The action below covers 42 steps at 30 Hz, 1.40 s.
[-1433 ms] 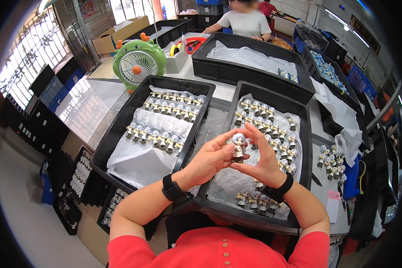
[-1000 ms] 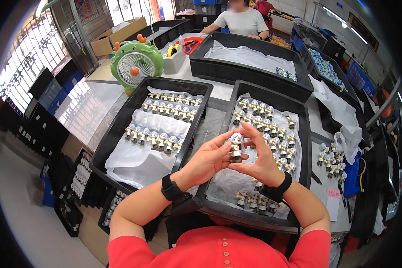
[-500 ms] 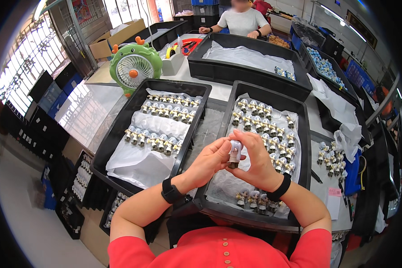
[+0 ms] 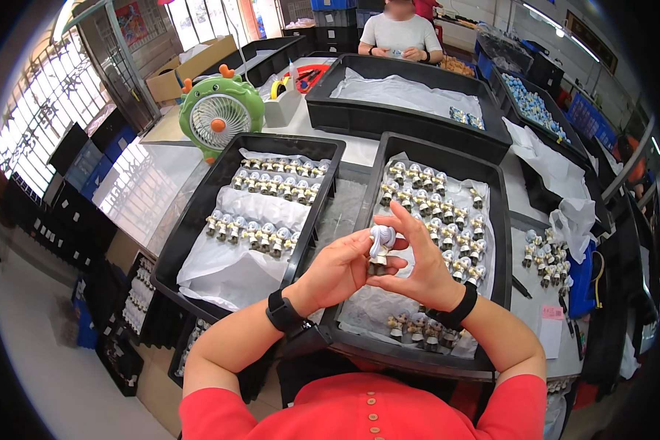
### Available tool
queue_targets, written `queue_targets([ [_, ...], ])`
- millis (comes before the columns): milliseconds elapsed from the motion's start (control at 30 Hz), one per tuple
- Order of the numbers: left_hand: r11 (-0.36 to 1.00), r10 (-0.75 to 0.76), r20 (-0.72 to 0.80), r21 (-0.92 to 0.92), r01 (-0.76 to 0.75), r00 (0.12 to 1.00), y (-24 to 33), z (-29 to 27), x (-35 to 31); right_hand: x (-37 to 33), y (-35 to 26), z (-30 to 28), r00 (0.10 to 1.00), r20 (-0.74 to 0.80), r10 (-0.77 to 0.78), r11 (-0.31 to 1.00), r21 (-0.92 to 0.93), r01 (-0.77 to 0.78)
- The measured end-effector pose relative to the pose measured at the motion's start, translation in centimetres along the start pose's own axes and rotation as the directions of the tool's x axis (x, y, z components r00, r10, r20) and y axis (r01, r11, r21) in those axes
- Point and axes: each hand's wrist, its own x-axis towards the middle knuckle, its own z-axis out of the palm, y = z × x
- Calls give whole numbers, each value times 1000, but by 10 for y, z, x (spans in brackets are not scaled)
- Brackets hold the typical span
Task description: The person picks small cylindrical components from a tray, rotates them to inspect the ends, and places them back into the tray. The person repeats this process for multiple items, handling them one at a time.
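Observation:
A small figurine (image 4: 380, 246) with pale lilac-grey hair, a white-and-gold outfit and a dark base is held upright above the right-hand tray. My left hand (image 4: 335, 270) grips it from the side, thumb against it. Curved around its other side is my right hand (image 4: 431, 270), a fingertip near the head and the thumb by the base. Beneath my hands, the black tray (image 4: 500, 220) is lined with white paper and carries rows of matching figurines (image 4: 447, 213). Another lined black tray (image 4: 170, 268), to the left, holds several rows of figurines (image 4: 251, 233).
A green animal-shaped fan (image 4: 224, 114) stands beyond the left tray. Behind the trays is a deep black bin (image 4: 411, 125); a co-worker in a white shirt (image 4: 401, 37) sits there. Loose figurines (image 4: 546, 260), a pen (image 4: 521, 287) and a paper slip (image 4: 550, 330) lie at right.
The figurine has turned in my fingers and sits slightly lower. My right index finger has lifted away from its head. The co-worker's hands have come together.

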Motion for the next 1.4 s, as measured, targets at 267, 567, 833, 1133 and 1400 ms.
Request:
queue_targets([
  [267,1000,0,13,-11,0,1000,0,0,0,-1,2,0,1000,-5,6,1000,6,-6],
  [567,1000,15,45,-6,-15,999,-3,-8,1,-1,4,-1,1000,13,6,999,-52,-6],
  [833,991,54,-99,124,-41,994,3,1,-3,0,-1,-8,998,30,46,998,-35,-45],
  [1133,745,-28,-138,658,113,990,84,40,-89,0,2,-3,999,35,-21,1000,-15,21],
  [1400,381,-11,-466,816,434,885,120,-1,-179,9,-20,31,973,231,7,1000,-5,-6],
])
